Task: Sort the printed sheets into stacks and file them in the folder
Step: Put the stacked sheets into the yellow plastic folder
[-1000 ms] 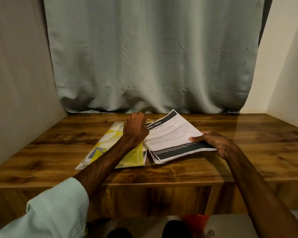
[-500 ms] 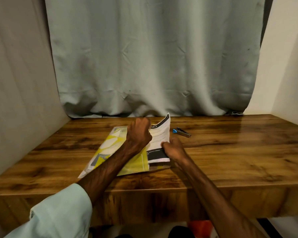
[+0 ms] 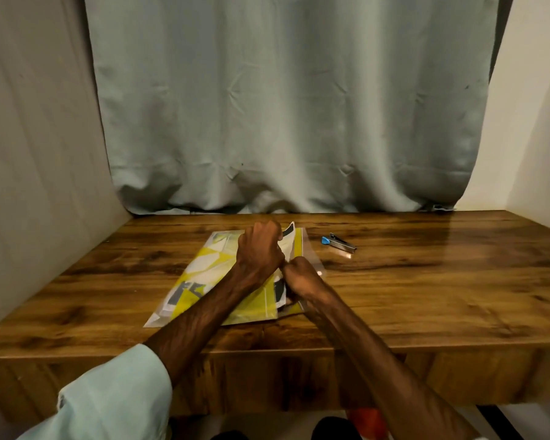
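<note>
A glossy, dark-grained wooden table (image 3: pixel 426 296) filled a niche between pale walls, with a grey-green curtain (image 3: pixel 283 106) hanging behind its far edge. A yellow-and-white patterned folder (image 3: pixel 210 271) lay near the middle. The printed sheets (image 3: pixel 289 238) rose at its right side, the left hand (image 3: pixel 259 249) curled round their top and the right hand (image 3: pixel 302 279) gripping lower. A blue-tipped stapler (image 3: pixel 338 243) lay nearby.

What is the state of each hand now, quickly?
Left hand: closed, holding the printed sheets at their far end.
Right hand: closed, holding the same sheets nearer.
</note>
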A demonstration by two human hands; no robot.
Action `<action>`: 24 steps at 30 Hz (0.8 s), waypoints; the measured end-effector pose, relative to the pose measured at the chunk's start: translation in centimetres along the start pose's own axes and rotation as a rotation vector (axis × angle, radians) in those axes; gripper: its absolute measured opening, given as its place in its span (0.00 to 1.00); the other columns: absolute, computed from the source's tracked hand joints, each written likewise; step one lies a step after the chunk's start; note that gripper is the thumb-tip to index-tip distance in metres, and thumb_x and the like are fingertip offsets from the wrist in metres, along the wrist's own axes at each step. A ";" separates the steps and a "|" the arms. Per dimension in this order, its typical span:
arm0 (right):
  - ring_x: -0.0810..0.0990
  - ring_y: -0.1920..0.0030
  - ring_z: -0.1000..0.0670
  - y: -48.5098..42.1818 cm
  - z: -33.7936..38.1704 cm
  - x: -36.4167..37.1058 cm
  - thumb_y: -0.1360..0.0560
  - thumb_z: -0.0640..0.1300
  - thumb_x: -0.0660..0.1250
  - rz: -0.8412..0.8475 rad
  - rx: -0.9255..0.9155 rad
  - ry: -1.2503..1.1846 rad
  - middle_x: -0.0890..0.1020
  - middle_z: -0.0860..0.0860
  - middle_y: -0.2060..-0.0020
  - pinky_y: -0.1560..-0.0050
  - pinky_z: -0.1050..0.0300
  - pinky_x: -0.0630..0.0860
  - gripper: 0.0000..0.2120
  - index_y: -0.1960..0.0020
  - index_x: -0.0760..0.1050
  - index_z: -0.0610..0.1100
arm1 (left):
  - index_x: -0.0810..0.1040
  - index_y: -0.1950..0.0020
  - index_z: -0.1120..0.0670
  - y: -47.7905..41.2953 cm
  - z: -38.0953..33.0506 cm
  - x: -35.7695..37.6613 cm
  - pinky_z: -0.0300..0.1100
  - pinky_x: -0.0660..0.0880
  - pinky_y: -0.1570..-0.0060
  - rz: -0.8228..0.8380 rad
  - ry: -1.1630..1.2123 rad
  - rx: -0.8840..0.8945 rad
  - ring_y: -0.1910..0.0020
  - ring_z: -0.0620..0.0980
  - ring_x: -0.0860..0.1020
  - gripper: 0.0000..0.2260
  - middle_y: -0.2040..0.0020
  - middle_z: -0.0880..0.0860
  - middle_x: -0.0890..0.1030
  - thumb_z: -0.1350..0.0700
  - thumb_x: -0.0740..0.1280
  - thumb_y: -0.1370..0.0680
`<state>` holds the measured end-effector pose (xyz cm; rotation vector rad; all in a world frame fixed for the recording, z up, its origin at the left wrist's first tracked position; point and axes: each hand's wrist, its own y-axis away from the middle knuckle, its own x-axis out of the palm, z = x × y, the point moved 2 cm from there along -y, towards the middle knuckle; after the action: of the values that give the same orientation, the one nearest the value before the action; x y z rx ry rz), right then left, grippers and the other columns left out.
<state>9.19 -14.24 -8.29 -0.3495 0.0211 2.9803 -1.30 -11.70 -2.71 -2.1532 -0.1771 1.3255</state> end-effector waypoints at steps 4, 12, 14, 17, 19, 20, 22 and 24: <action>0.80 0.75 0.48 -0.8 0.5 -1.6 0.20 0.36 0.66 -0.083 0.049 0.028 0.80 0.43 0.70 0.74 0.57 0.75 0.11 0.62 0.75 0.38 | 0.80 0.47 0.51 0.1 0.4 -0.1 0.43 0.67 0.56 -0.010 0.021 -0.010 0.46 0.57 0.78 0.12 0.47 0.54 0.81 0.63 0.69 0.28; 0.79 0.77 0.46 -1.9 -0.9 -0.4 0.24 0.34 0.72 -0.076 -0.027 0.096 0.77 0.40 0.73 0.68 0.46 0.81 0.12 0.64 0.75 0.31 | 0.82 0.47 0.51 0.1 0.3 0.1 0.44 0.72 0.54 -0.002 0.020 -0.016 0.46 0.56 0.79 0.12 0.48 0.52 0.83 0.63 0.70 0.29; 0.78 0.78 0.48 -1.6 -0.6 -0.2 0.20 0.40 0.70 -0.091 -0.064 0.147 0.79 0.39 0.74 0.71 0.52 0.80 0.17 0.62 0.78 0.28 | 0.81 0.48 0.51 0.2 0.5 0.1 0.46 0.75 0.53 -0.001 0.023 -0.011 0.46 0.57 0.80 0.12 0.48 0.52 0.83 0.63 0.69 0.29; 0.80 0.76 0.50 -1.5 -0.1 -0.6 0.20 0.38 0.69 -0.183 -0.100 0.145 0.83 0.39 0.69 0.73 0.56 0.79 0.12 0.62 0.80 0.37 | 0.82 0.48 0.52 0.2 0.7 0.0 0.47 0.74 0.54 -0.019 0.026 0.001 0.47 0.57 0.79 0.12 0.48 0.53 0.83 0.64 0.69 0.29; 0.81 0.74 0.51 -1.8 -0.2 -0.7 0.22 0.36 0.72 -0.213 -0.107 0.132 0.84 0.42 0.68 0.72 0.58 0.78 0.06 0.58 0.82 0.38 | 0.82 0.48 0.52 0.2 0.6 0.0 0.47 0.75 0.53 -0.021 0.024 0.006 0.47 0.57 0.80 0.12 0.48 0.53 0.83 0.64 0.69 0.28; 0.82 0.75 0.52 -1.9 -0.3 -0.6 0.23 0.35 0.72 -0.207 -0.104 0.118 0.84 0.42 0.67 0.73 0.59 0.78 0.03 0.55 0.83 0.36 | 0.83 0.47 0.52 0.2 0.6 0.0 0.47 0.75 0.53 -0.021 0.023 0.005 0.46 0.58 0.80 0.12 0.48 0.53 0.83 0.64 0.68 0.28; 0.81 0.75 0.51 -2.0 -0.6 -0.3 0.24 0.33 0.72 -0.188 -0.099 0.079 0.84 0.40 0.67 0.72 0.56 0.79 0.03 0.52 0.84 0.34 | 0.83 0.47 0.52 0.1 0.6 0.0 0.47 0.75 0.54 -0.017 0.021 -0.001 0.46 0.58 0.80 0.12 0.48 0.53 0.83 0.64 0.68 0.28; 0.81 0.74 0.47 -2.1 -0.9 -0.2 0.25 0.31 0.71 -0.176 -0.106 0.037 0.84 0.38 0.69 0.69 0.46 0.83 0.04 0.56 0.85 0.35 | 0.82 0.47 0.52 0.1 0.6 0.0 0.47 0.74 0.53 -0.011 0.019 -0.002 0.46 0.58 0.79 0.12 0.48 0.53 0.83 0.62 0.68 0.28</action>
<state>9.84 -12.24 -9.08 -0.3966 -0.1554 2.8072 -1.84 -11.57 -2.97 -2.1626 -0.1823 1.2984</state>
